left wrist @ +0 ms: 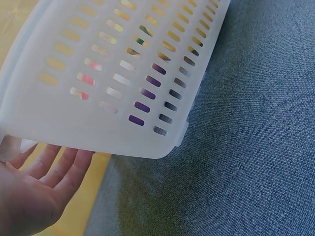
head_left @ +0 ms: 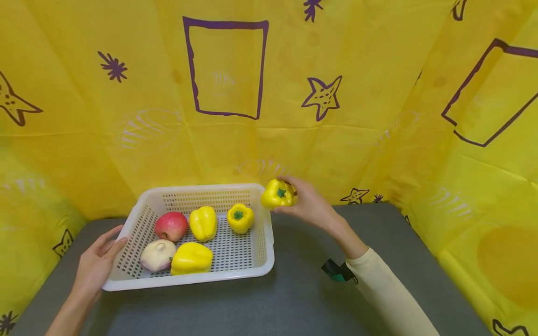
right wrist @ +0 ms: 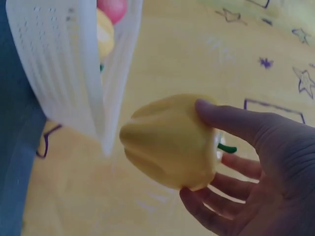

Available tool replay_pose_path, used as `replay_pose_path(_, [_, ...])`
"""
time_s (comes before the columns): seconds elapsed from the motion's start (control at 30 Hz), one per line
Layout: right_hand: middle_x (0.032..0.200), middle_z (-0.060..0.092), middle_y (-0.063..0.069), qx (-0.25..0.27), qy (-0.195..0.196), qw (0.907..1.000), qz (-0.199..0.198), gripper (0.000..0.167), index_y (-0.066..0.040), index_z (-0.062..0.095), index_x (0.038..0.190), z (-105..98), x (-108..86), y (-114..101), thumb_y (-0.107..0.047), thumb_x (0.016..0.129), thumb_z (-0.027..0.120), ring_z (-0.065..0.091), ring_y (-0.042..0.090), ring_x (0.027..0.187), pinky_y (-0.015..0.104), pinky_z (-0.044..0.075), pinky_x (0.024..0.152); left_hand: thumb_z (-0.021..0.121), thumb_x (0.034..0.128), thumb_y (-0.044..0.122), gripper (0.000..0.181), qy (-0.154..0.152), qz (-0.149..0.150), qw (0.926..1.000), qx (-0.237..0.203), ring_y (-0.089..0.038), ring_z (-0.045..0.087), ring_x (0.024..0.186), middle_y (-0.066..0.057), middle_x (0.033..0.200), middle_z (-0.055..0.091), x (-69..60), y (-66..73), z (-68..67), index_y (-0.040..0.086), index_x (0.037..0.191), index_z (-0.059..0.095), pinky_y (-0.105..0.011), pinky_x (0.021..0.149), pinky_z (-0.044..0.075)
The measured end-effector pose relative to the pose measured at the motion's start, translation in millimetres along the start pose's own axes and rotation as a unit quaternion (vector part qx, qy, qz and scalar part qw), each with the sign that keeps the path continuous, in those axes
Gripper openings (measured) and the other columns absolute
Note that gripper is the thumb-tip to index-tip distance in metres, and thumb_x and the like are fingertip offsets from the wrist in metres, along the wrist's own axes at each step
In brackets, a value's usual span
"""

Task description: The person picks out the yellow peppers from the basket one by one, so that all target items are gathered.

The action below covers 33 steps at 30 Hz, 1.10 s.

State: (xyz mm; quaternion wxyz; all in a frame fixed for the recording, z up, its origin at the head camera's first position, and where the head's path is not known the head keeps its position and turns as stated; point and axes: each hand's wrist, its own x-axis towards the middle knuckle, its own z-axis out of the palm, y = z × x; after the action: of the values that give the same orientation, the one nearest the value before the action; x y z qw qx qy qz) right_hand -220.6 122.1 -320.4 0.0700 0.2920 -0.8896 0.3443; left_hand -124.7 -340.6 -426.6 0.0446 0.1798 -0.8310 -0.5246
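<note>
Right wrist: right hand holds pepper (stem toward palm)

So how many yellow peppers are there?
4: a held pepper in the right grip; in the basket, a front pepper, a back middle pepper and a back right pepper.

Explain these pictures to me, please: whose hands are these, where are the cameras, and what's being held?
No robot here, just a person working bare-handed. The widest picture comes from a camera worn on the head; the two close-ups come from one on each wrist. On the grey table sits a white basket, holding a red fruit, a pale bulb and three yellow peppers. The left hand holds one end of the basket. The right hand grips a fourth pepper near the opposite end.
</note>
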Motion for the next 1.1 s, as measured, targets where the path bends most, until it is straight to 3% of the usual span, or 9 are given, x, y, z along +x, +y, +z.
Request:
replay_pose_path(0.23, [0.129,0.060,0.016,-0.020,-0.035,0.9990,-0.020,0.071,0.003,0.056,0.132,-14,3.0,27,-0.015,0.072,0.089,0.058,0.030,0.111,0.045,0.049,0.093,0.055,0.0965,0.050,0.069,0.001,0.004,1.0000,-0.003,0.002,0.063,0.073,0.037,0.088,0.052,-0.2,-0.6,0.6,0.018,0.154,0.033,-0.029,0.060,0.054])
replay_pose_path(0.4, [0.127,0.062,0.019,-0.052,-0.064,0.9959,-0.038,0.070,0.006,0.058,0.130,-14,5.5,44,-0.013,0.070,0.089,0.058,0.034,0.114,0.047,0.045,0.098,0.056,0.0960,0.051,0.069,0.009,0.005,0.9999,0.004,0.003,0.062,0.072,0.038,0.087,0.051,-1.2,-1.6,-1.2,0.017,0.153,0.035,-0.028,0.060,0.053])
replay_pose_path(0.6, [0.122,0.064,0.018,-0.069,-0.100,0.9922,-0.030,0.067,0.005,0.059,0.127,-11,7.6,60,-0.012,0.070,0.089,0.059,0.034,0.111,0.048,0.045,0.098,0.056,0.0963,0.049,0.067,0.001,0.019,0.9998,-0.010,0.002,0.064,0.073,0.039,0.088,0.053,-1.5,-1.9,-0.6,0.019,0.153,0.036,-0.029,0.060,0.055])
replay_pose_path(0.93, [0.125,0.063,0.019,-0.053,-0.209,0.9761,-0.023,0.063,0.005,0.059,0.128,-7,18.1,82,-0.012,0.074,0.086,0.058,0.033,0.116,0.047,0.043,0.101,0.056,0.0973,0.046,0.067,0.005,0.020,0.9997,-0.009,0.003,0.063,0.074,0.040,0.089,0.051,-1.8,-1.4,0.0,0.014,0.152,0.035,-0.027,0.061,0.053])
replay_pose_path(1.1, [0.128,0.061,0.021,-0.039,-0.244,0.9688,-0.011,0.062,0.007,0.057,0.129,-4,26.8,93,-0.009,0.075,0.085,0.056,0.036,0.121,0.047,0.040,0.104,0.057,0.0974,0.044,0.066,0.006,0.026,0.9996,-0.013,0.002,0.063,0.073,0.039,0.088,0.053,-2.6,-1.8,0.2,0.014,0.152,0.036,-0.027,0.060,0.054])
